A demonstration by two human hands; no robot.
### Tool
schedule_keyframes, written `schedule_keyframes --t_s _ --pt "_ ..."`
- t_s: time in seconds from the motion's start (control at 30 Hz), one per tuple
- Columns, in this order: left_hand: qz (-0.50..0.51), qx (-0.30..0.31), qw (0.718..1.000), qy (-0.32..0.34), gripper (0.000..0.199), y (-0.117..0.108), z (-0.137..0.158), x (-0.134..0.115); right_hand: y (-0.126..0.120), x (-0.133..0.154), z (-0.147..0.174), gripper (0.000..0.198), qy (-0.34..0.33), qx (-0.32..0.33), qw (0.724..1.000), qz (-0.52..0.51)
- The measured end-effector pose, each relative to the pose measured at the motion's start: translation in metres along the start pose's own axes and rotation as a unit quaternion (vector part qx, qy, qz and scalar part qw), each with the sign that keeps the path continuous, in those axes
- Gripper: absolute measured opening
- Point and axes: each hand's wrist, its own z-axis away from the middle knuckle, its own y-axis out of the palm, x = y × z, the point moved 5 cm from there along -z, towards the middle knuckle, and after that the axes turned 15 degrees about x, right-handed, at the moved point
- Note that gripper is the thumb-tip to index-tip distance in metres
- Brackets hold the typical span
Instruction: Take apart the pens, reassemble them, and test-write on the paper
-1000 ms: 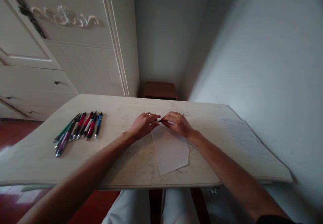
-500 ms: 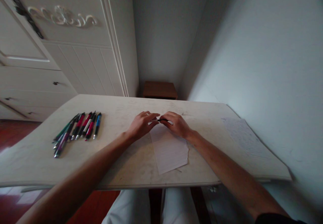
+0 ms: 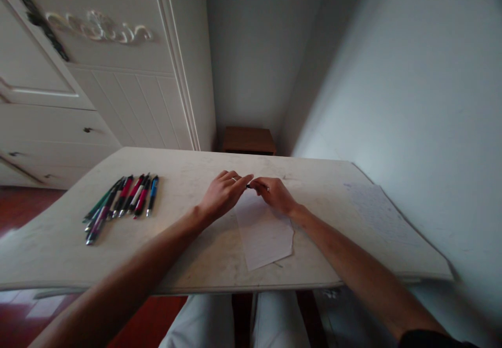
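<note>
1. While your hands meet over the bench [image 3: 188, 256], a small dark piece [image 3: 248, 186] sits between their fingertips, above the far end of the paper [image 3: 264, 238].
2. Your right hand [image 3: 275, 195] has its grip pinched on that piece; your left hand [image 3: 220, 194] covers the other end, so you cannot tell how its grip stands there.
3. The paper lies flat between your forearms, thin and pale, its right edge ragged.
4. Well to your left, the pens [image 3: 131, 199] lie bunched, some overlapping: slim, glossy barrels in green, purple, red and blue, with shiny tips.
5. Purplish scribbles [image 3: 378, 212] spread near the bench's right edge, close beside the smooth wall [image 3: 411, 102].
6. Past the pale, smudged bench stand a brown wooden box [image 3: 250, 138] and a white cabinet [image 3: 137, 102] with grooved panels and scrolled moulding [image 3: 100, 26].
</note>
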Motion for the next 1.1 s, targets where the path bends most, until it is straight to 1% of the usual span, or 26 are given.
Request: schedule_keyframes --t_s 0.13,0.27,0.37,0.43,0.47,0.53,0.63,0.7,0.77,0.83,0.9,0.93,0.97,1.03,1.07,1.1 --pt "0.018 -0.006 1.000 -0.014 0.034 -0.003 0.000 0.002 -0.001 0.002 0.000 0.028 0.018 -0.028 0.999 -0.030" --pt "0.013 -0.007 0.999 -0.041 0.047 -0.008 0.001 0.006 -0.004 -0.002 -0.001 0.028 0.030 -0.063 0.997 -0.042" --pt "0.009 -0.022 0.996 -0.088 0.056 -0.013 0.002 0.013 -0.008 -0.008 0.000 0.027 0.037 -0.084 0.995 -0.038" --pt "0.034 -0.040 0.990 -0.134 0.055 -0.015 0.003 0.020 -0.012 -0.012 0.001 0.026 0.040 -0.092 0.995 -0.021" --pt "0.064 -0.043 0.985 -0.156 0.051 -0.014 0.004 0.024 -0.014 -0.013 0.001 0.026 0.042 -0.096 0.994 -0.013" --pt "0.163 -0.026 0.969 -0.184 0.041 -0.007 0.004 0.030 -0.018 -0.015 0.002 0.025 0.043 -0.104 0.994 0.001" --pt "0.332 0.014 0.926 -0.179 0.034 0.009 0.002 0.033 -0.023 -0.015 0.004 0.026 0.045 -0.106 0.993 0.025" --pt "0.379 0.006 0.908 -0.177 0.027 0.014 0.001 0.034 -0.024 -0.015 0.004 0.027 0.049 -0.099 0.993 0.044" --pt "0.373 -0.020 0.909 -0.183 0.022 0.015 0.001 0.035 -0.023 -0.014 0.003 0.027 0.050 -0.092 0.993 0.058" --pt "0.342 -0.052 0.922 -0.171 0.019 0.011 0.002 0.035 -0.021 -0.013 0.003 0.026 0.044 -0.088 0.993 0.063" --pt "0.313 -0.087 0.935 -0.142 0.021 0.006 0.002 0.032 -0.021 -0.013 0.002 0.025 0.037 -0.088 0.993 0.062" --pt "0.305 -0.101 0.938 -0.131 0.026 0.003 0.002 0.031 -0.021 -0.013 0.002 0.025 0.036 -0.091 0.993 0.061" --pt "0.303 -0.113 0.938 -0.128 0.034 0.001 0.002 0.031 -0.021 -0.013 0.002 0.025 0.036 -0.093 0.993 0.059" --pt "0.318 -0.121 0.928 -0.153 0.048 -0.001 0.003 0.032 -0.023 -0.014 0.003 0.025 0.039 -0.100 0.993 0.057" --pt "0.333 -0.116 0.920 -0.171 0.048 0.000 0.004 0.033 -0.024 -0.014 0.003 0.026 0.038 -0.103 0.992 0.056" --pt "0.350 -0.105 0.912 -0.187 0.043 0.001 0.004 0.035 -0.025 -0.014 0.003 0.026 0.036 -0.105 0.992 0.056"
